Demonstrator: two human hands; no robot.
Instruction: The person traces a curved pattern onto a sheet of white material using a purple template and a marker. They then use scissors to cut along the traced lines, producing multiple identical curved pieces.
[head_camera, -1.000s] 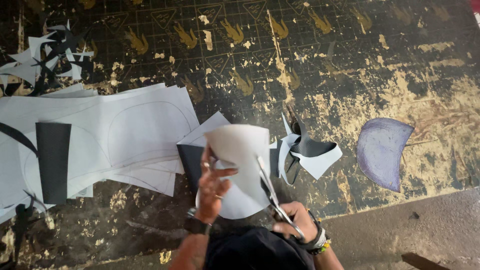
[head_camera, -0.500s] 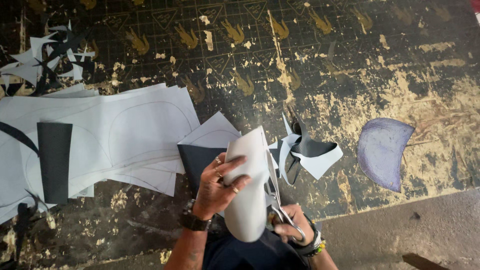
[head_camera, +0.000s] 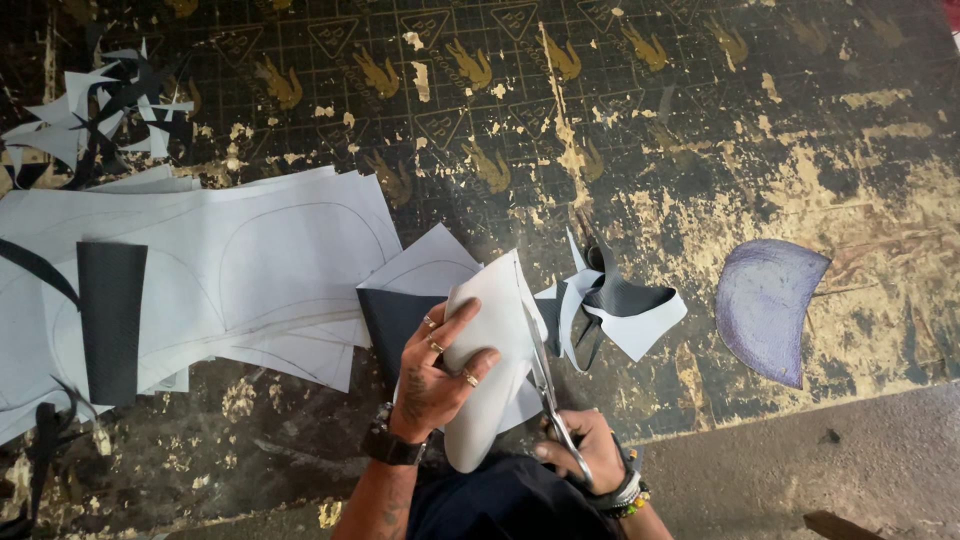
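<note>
My left hand (head_camera: 437, 375) grips a curved white sheet piece (head_camera: 487, 360), bent and held upright over the worn cutting mat. In my right hand (head_camera: 585, 450) is a pair of scissors (head_camera: 545, 385), its blades running up along the right edge of that piece. Both hands are near the front edge of the table, close to my body. Just right of the blades lies a curl of white and black offcuts (head_camera: 620, 305).
A stack of white sheets with drawn curves (head_camera: 240, 270) covers the left, with a black strip (head_camera: 108, 320) on it. Scraps (head_camera: 90, 115) sit at the far left back. A purple curved piece (head_camera: 768, 308) lies to the right. The mat's edge (head_camera: 800, 400) meets grey floor.
My left hand has turned the white piece from lying flat and facing me to standing on edge, and has shifted its grip. The scissors have moved up along its right edge.
</note>
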